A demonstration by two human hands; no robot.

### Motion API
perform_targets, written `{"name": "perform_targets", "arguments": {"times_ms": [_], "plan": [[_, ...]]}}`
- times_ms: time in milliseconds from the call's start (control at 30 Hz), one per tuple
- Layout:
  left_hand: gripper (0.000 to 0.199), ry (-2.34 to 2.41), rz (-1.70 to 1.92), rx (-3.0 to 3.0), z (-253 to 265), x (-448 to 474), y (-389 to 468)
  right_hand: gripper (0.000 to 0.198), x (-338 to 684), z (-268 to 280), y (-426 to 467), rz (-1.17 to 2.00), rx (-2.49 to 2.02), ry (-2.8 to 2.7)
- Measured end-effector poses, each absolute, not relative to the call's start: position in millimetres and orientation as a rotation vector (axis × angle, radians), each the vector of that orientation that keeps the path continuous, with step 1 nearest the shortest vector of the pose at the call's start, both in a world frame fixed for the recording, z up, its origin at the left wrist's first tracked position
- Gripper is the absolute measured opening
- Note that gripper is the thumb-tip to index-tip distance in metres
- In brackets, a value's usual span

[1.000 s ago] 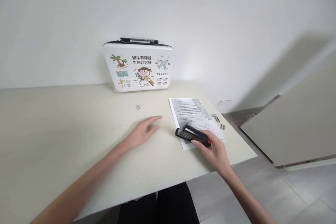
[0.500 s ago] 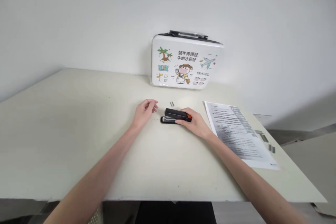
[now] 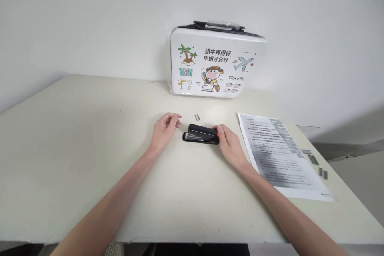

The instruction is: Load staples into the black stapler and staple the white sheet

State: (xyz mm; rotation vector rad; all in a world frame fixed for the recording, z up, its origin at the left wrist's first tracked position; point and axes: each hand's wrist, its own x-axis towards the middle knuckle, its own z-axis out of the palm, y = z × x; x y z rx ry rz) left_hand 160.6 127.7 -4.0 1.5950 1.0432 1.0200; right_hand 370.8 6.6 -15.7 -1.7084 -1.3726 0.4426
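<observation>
A black stapler [image 3: 200, 134] lies on the table, its front end pointing left and its upper arm raised a little from the base. My right hand [image 3: 229, 144] grips the stapler's rear end, where a bit of orange shows beside the fingers. To the left of the stapler's front, my left hand [image 3: 164, 130] rests on the table with fingers loosely bent and slightly apart. Nothing shows in it, and it does not touch the stapler. Two small grey staple strips [image 3: 197, 117] lie just beyond the stapler.
A white case [image 3: 198, 40] with cartoon prints and a black handle stands against the wall. A printed sheet [image 3: 282, 160] lies right of my right arm. More staple strips [image 3: 313, 160] sit past the sheet, near the right edge of the table [image 3: 75, 148].
My right hand has shifted back toward the stapler's rear end, and its thumb no longer lies along the base. My left hand has hardly moved. The camera view has shifted slightly.
</observation>
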Motion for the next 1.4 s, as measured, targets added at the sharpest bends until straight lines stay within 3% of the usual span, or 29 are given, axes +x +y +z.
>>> {"name": "perform_targets", "arguments": {"times_ms": [367, 967, 1233, 1400], "plan": [[0.033, 1.175, 1.299, 1.488, -9.3, 159.6, 134.0, 0.041, 369.8, -23.2, 7.3, 0.371, -1.771, -1.419], [0.042, 1.130, 1.305, 1.446, -14.0, 159.7, 137.7, 0.050, 369.5, -25.5, 7.3, 0.349, -1.737, -1.404], [0.041, 1.030, 1.224, 1.450, -11.5, 164.7, 129.0, 0.031, 367.3, -26.1, 2.9, 0.356, -1.646, -1.565], [0.040, 0.887, 1.173, 1.103, -7.0, 168.8, 126.6, 0.019, 363.6, -19.7, -2.2, 0.220, -1.496, -1.540]]}}
